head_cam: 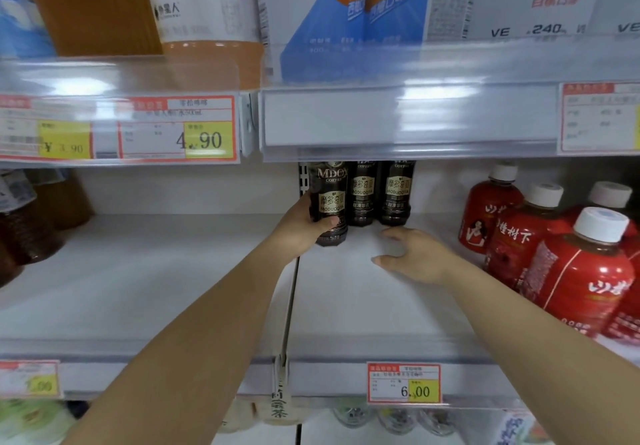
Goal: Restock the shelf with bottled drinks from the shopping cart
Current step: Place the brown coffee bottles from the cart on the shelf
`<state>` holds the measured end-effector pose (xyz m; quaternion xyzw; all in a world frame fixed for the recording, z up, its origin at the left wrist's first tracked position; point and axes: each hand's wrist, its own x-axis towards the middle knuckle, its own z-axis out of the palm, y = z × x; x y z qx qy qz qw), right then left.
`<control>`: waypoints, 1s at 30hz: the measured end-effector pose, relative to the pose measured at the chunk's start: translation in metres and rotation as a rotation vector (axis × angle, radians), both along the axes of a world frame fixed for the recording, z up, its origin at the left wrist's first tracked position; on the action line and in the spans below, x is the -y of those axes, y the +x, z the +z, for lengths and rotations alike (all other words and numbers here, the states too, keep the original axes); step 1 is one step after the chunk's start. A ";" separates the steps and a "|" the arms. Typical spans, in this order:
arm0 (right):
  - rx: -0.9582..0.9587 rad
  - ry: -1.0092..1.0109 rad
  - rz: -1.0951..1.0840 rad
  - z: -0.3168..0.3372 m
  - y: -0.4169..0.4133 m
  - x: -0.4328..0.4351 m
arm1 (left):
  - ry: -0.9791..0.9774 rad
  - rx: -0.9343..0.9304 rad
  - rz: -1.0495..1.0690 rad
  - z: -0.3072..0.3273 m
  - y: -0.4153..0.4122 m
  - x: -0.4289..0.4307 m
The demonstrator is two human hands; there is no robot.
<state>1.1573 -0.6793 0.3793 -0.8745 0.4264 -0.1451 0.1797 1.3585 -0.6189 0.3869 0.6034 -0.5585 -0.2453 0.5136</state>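
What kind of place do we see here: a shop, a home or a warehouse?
Most likely a shop's drinks aisle, such as a supermarket. The shelf edges carry printed price tags, red bottles stand in rows, and the left hand holds a dark coffee bottle beside two matching bottles.

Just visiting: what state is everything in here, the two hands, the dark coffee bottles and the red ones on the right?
left hand: grips the held coffee bottle.
held coffee bottle: upright, next to the other two.
two coffee bottles: upright, side by side at the back of the shelf.
right hand: open, fingers spread, holding nothing.
red bottles: upright, white caps on.
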 end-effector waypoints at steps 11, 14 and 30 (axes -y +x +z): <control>-0.004 0.015 -0.010 0.003 -0.001 -0.004 | 0.024 0.015 -0.018 0.001 0.003 -0.004; -0.020 0.026 -0.011 0.004 -0.001 -0.005 | 0.024 0.008 -0.024 -0.001 0.000 -0.005; 0.428 -0.124 0.327 0.024 0.058 -0.159 | -0.320 0.465 0.343 -0.003 -0.001 -0.203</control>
